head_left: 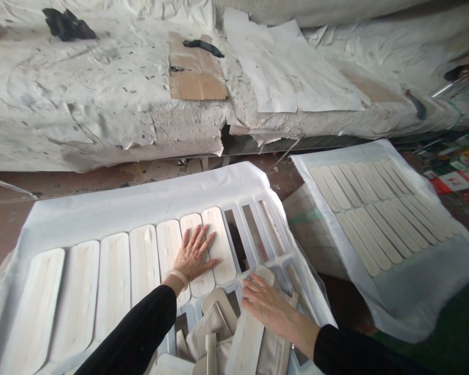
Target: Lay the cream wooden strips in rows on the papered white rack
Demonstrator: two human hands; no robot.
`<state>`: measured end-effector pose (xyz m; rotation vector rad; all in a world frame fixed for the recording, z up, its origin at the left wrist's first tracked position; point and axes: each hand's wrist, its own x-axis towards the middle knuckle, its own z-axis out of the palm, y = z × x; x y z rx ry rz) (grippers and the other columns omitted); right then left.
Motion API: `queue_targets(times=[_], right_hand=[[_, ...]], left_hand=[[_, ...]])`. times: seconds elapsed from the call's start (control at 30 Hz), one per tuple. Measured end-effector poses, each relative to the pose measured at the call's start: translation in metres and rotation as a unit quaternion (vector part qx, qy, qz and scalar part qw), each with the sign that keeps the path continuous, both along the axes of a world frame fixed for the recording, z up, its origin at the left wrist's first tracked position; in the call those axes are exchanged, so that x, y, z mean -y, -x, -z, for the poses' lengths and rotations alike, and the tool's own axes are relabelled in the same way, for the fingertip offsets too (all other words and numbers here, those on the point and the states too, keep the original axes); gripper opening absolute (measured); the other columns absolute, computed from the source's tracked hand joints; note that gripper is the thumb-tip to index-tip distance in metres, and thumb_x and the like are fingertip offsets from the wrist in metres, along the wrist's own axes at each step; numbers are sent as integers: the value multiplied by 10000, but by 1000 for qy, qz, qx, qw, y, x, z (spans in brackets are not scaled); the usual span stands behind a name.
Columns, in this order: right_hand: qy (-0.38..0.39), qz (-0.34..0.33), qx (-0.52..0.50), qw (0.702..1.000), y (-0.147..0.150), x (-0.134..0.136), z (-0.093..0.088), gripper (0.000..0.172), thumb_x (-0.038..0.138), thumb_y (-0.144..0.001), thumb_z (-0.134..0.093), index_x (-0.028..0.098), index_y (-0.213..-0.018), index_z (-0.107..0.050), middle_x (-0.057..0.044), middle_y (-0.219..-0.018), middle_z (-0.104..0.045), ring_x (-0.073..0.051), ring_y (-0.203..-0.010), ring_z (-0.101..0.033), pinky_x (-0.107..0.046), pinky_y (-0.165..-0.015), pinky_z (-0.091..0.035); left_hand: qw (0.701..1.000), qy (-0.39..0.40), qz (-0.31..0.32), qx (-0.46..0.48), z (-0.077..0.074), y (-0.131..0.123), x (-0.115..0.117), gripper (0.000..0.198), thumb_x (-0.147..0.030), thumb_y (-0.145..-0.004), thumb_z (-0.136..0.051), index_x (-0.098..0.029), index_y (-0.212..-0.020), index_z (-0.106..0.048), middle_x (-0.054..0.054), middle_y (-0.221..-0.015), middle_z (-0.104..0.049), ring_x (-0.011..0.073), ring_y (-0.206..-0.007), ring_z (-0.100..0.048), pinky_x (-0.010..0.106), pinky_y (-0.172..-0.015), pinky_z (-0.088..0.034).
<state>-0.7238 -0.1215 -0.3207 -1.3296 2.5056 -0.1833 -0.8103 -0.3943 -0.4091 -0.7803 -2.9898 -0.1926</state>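
A white slotted mould tray (148, 200) lies in front of me, lined with white sheet. Several long pale wooden slats (113, 284) with rounded ends fill its left slots; three slots (254, 232) at the right stand empty. My left hand (193, 255) lies flat with fingers spread on the two rightmost filled slats. My right hand (269, 307) rests palm down, fingers stretched out, on a loose pile of slats (234, 333) at the tray's near edge.
A second sheet (414, 281) at the right carries two rows of narrower slats (379, 208). Behind runs a long bench wrapped in torn white paper (82, 104), with a cardboard piece (193, 67) and black scraps (66, 23). Printed cartons (453, 174) lie far right.
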Motion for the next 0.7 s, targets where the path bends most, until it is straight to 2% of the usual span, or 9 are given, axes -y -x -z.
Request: queue_targets(times=[0.07,0.13,0.23,0.3,0.37,0.43,0.53,0.6,0.7], right_hand=[[-22,-7,12,1000,4,-2,-15,129,109,-898,-562,211,-861,-632,-20,-843,-678,-220,-942,-615,-412,-985,-452],[-39,21,33,998,12,-13,-41,179,65,-866,-557,235,-853,-613,5,-781,-663,-204,-804,-617,-361,-818,-485],[-45,148,105,982,36,-45,-90,161,123,-879,-541,261,-801,-570,27,-730,-653,-193,-666,-601,-324,-598,-402],[26,297,166,940,57,-70,-118,208,310,-925,-530,258,-724,-530,37,-664,-603,-171,-614,-573,-300,-555,-364],[153,437,195,865,75,-85,-131,285,457,-901,-545,251,-704,-531,29,-643,-573,-168,-606,-553,-281,-544,-377],[276,532,203,774,88,-84,-127,284,507,-855,-595,241,-757,-569,8,-692,-605,-176,-636,-555,-277,-557,-404],[403,601,177,667,92,-51,-98,257,475,-834,-630,223,-825,-584,-4,-763,-625,-178,-685,-555,-278,-594,-411],[421,601,106,671,88,-22,-72,242,431,-835,-605,222,-732,-538,30,-663,-515,-156,-642,-482,-271,-594,-370],[352,586,59,727,86,6,-28,221,319,-857,-532,240,-670,-446,56,-599,-399,-142,-592,-391,-283,-593,-291]], left_hand=[[1000,1,1,1,0,1,0,884,-714,-854,-478,-185,-1527,-260,137,-1599,-132,364,-1475,-77,630,-1179,-98],[1000,-1,4,4,-1,1,1,885,-724,-855,-461,-186,-1528,-259,139,-1600,-128,370,-1474,-75,636,-1175,-100],[1000,-5,6,6,-2,0,4,881,-732,-863,-431,-184,-1529,-253,138,-1601,-119,372,-1473,-75,637,-1173,-100],[1000,-4,4,3,-2,0,6,879,-731,-867,-421,-183,-1531,-247,128,-1602,-115,372,-1473,-77,632,-1175,-95],[1000,1,3,-4,-2,1,8,876,-735,-869,-410,-186,-1532,-243,107,-1604,-119,373,-1473,-79,631,-1176,-88],[1000,6,8,-10,-1,4,9,858,-730,-881,-389,-183,-1528,-252,88,-1603,-134,363,-1473,-97,621,-1180,-93],[999,-9,34,-21,-1,5,4,836,-693,-906,-383,-141,-1521,-250,97,-1588,-199,324,-1466,-169,560,-1194,-152],[997,-46,48,-32,-2,4,-5,842,-645,-918,-418,-119,-1533,-185,113,-1569,-256,301,-1454,-224,518,-1192,-209],[992,-117,40,-39,2,8,-18,834,-576,-924,-456,-174,-1554,-87,113,-1562,-284,305,-1439,-266,534,-1182,-244]])
